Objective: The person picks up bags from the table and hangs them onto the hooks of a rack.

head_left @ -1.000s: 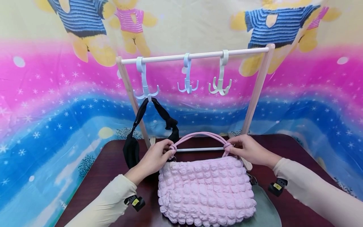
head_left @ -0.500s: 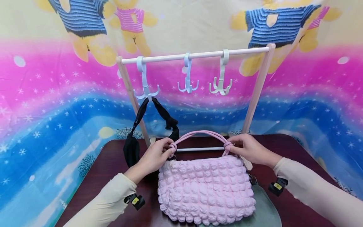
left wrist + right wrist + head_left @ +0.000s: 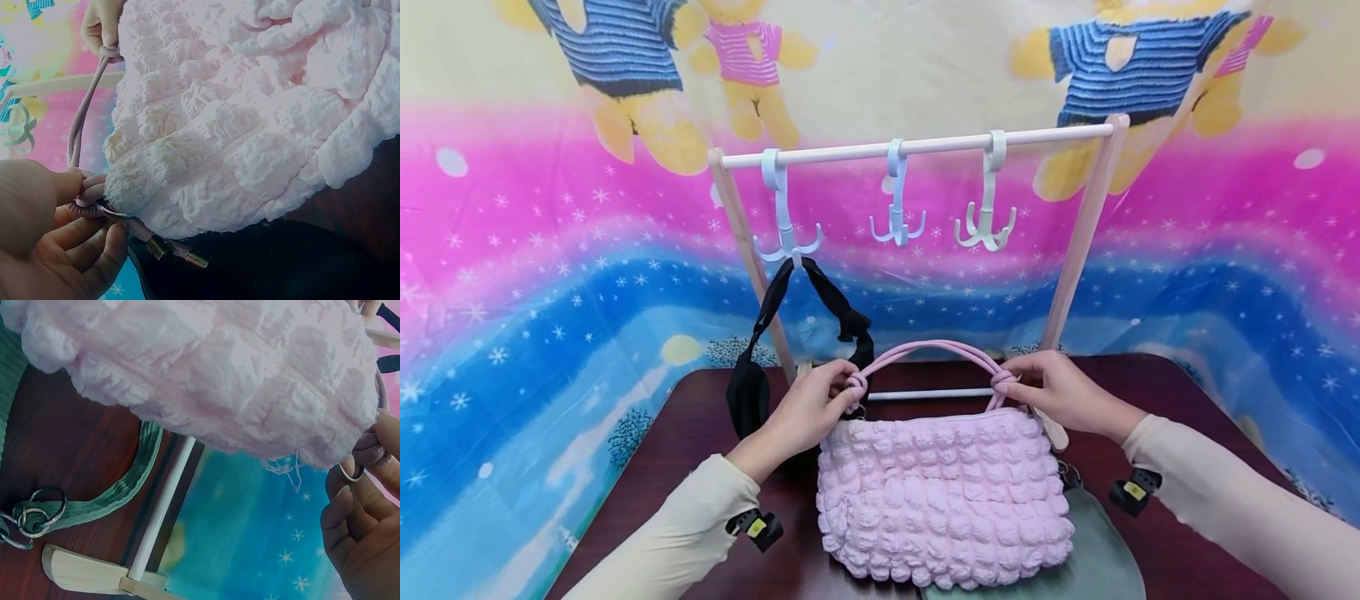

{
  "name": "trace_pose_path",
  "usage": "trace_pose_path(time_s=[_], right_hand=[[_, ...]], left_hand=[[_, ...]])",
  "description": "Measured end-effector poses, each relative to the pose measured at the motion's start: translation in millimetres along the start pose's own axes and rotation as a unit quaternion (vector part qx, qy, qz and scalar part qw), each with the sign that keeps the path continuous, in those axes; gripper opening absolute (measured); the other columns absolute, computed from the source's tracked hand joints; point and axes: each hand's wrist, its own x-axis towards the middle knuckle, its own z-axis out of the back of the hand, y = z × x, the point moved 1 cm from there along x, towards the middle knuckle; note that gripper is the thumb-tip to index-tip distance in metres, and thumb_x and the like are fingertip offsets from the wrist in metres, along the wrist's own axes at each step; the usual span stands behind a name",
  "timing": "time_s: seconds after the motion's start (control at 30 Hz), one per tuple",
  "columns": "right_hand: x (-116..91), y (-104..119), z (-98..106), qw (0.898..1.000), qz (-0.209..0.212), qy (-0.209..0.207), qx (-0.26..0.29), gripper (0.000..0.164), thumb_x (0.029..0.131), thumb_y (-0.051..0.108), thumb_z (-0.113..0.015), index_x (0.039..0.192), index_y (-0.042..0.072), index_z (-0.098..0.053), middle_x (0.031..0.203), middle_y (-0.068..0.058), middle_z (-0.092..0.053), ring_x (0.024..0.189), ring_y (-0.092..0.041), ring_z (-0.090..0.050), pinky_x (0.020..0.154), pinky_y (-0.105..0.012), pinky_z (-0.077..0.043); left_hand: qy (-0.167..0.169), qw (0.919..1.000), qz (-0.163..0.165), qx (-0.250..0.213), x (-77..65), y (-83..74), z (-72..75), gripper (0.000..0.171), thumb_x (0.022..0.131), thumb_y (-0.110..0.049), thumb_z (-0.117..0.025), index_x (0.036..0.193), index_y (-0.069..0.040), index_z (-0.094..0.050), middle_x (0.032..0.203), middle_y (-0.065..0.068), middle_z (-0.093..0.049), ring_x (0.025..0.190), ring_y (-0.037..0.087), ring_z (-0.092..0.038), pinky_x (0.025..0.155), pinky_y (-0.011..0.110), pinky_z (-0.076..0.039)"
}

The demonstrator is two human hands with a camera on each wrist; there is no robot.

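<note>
A pink puffy handbag hangs between my two hands, its cord handle arching up above the zipped top. My left hand pinches the knot at the handle's left end. At the right end, my right hand pinches the matching knot. The left wrist view shows a metal ring and cord ends with metal tips below the left fingers. Another metal ring shows beside the right fingers in the right wrist view. The bag's lower edge overlaps a green bag on the table.
Behind the handbag stands a wooden rack with a white bar. Three pronged hooks hang there: a left hook carrying a black bag by its strap, a middle hook and a right hook. The dark table lies below.
Both hands have raised the pink handbag slightly, and its handle arch sits a little higher. More of the green bag shows beneath its lower edge.
</note>
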Motion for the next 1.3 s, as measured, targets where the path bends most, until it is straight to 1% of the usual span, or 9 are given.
trace_pose_path(time_s=[0.13, 0.37, 0.5, 0.57, 0.6, 0.73, 0.8, 1.1, 1.3], right_hand=[[-0.5, 0.7, -0.1, 1.0, 0.004, -0.003, 0.001, 0.012, 0.099, 0.02, -0.066, 0.105, 0.016, -0.076, 0.098, -0.004, -0.073, 0.07, -0.008, -0.061, 0.062, -0.027, -0.053], [-1.4, 3.5, 0.8, 1.0, 0.007, -0.004, 0.006, 0.014, 0.1, 0.019, -0.065, 0.107, 0.015, -0.076, 0.094, -0.004, -0.072, 0.065, -0.01, -0.06, 0.059, -0.027, -0.051], [-0.9, 5.4, 1.1, 1.0, 0.0, -0.004, 0.011, 0.015, 0.1, 0.02, -0.065, 0.109, 0.015, -0.076, 0.09, -0.004, -0.071, 0.064, -0.013, -0.06, 0.058, -0.028, -0.052], [-0.6, 5.9, 1.0, 1.0, -0.001, -0.004, 0.012, 0.015, 0.099, 0.02, -0.065, 0.109, 0.015, -0.076, 0.089, -0.006, -0.072, 0.064, -0.012, -0.061, 0.058, -0.029, -0.052], [-0.7, 6.2, 1.1, 1.0, -0.001, -0.005, 0.012, 0.015, 0.099, 0.019, -0.065, 0.11, 0.014, -0.076, 0.089, -0.005, -0.072, 0.064, -0.012, -0.061, 0.059, -0.029, -0.053], [-0.8, 6.6, 1.3, 1.0, 0.001, -0.005, 0.015, 0.017, 0.1, 0.018, -0.065, 0.111, 0.012, -0.075, 0.092, -0.006, -0.073, 0.066, -0.01, -0.062, 0.059, -0.029, -0.054], [-0.7, 6.9, 1.7, 1.0, 0.001, -0.006, 0.015, 0.017, 0.1, 0.018, -0.065, 0.112, 0.012, -0.075, 0.093, -0.004, -0.073, 0.066, -0.01, -0.062, 0.06, -0.029, -0.054], [0.2, 7.6, 2.3, 1.0, -0.003, -0.013, 0.007, 0.018, 0.1, 0.019, -0.065, 0.113, 0.012, -0.075, 0.095, -0.004, -0.073, 0.067, -0.011, -0.062, 0.06, -0.029, -0.054], [1.5, 9.0, 2.3, 1.0, -0.001, -0.016, 0.005, 0.017, 0.1, 0.02, -0.065, 0.111, 0.014, -0.076, 0.093, -0.002, -0.074, 0.064, -0.015, -0.059, 0.058, -0.026, -0.051]], left_hand=[[-0.001, 1.0, -0.003, -0.001, 0.5, 0.4, -0.1, 0.014, 0.102, -0.018, -0.06, 0.113, -0.011, -0.065, 0.1, 0.007, -0.074, 0.084, 0.008, -0.067, 0.074, 0.029, -0.053], [-0.002, 0.9998, -0.017, -0.005, 0.7, 0.1, 1.4, 0.014, 0.102, -0.017, -0.06, 0.114, -0.01, -0.065, 0.1, 0.008, -0.074, 0.084, 0.008, -0.068, 0.073, 0.028, -0.054], [0.0, 0.9998, -0.019, -0.01, 0.0, -2.0, 3.8, 0.014, 0.103, -0.016, -0.059, 0.114, -0.01, -0.064, 0.102, 0.011, -0.074, 0.084, 0.009, -0.068, 0.075, 0.029, -0.054], [0.002, 0.9998, -0.017, -0.009, -0.3, -3.2, 4.7, 0.015, 0.103, -0.017, -0.059, 0.115, -0.01, -0.064, 0.103, 0.012, -0.074, 0.084, 0.009, -0.068, 0.076, 0.029, -0.054], [0.002, 0.9998, -0.017, -0.009, -0.4, -3.6, 5.1, 0.015, 0.103, -0.017, -0.059, 0.115, -0.01, -0.064, 0.103, 0.012, -0.074, 0.084, 0.009, -0.068, 0.076, 0.029, -0.054], [0.001, 0.9998, -0.018, -0.005, -0.4, -4.9, 6.5, 0.017, 0.103, -0.017, -0.059, 0.117, -0.009, -0.064, 0.104, 0.012, -0.074, 0.085, 0.009, -0.068, 0.077, 0.03, -0.054], [-0.001, 0.9998, -0.019, -0.003, -0.4, -5.2, 7.2, 0.017, 0.103, -0.017, -0.059, 0.118, -0.009, -0.064, 0.104, 0.012, -0.074, 0.086, 0.009, -0.068, 0.077, 0.03, -0.054], [-0.006, 0.9997, -0.022, -0.001, 0.2, -6.7, 9.5, 0.018, 0.102, -0.017, -0.06, 0.119, -0.01, -0.064, 0.102, 0.006, -0.073, 0.085, 0.009, -0.067, 0.075, 0.029, -0.054], [-0.008, 0.9998, -0.02, -0.005, -0.1, -8.9, 12.8, 0.02, 0.103, -0.018, -0.059, 0.12, -0.01, -0.064, 0.104, 0.01, -0.073, 0.085, 0.011, -0.067, 0.073, 0.031, -0.053]])
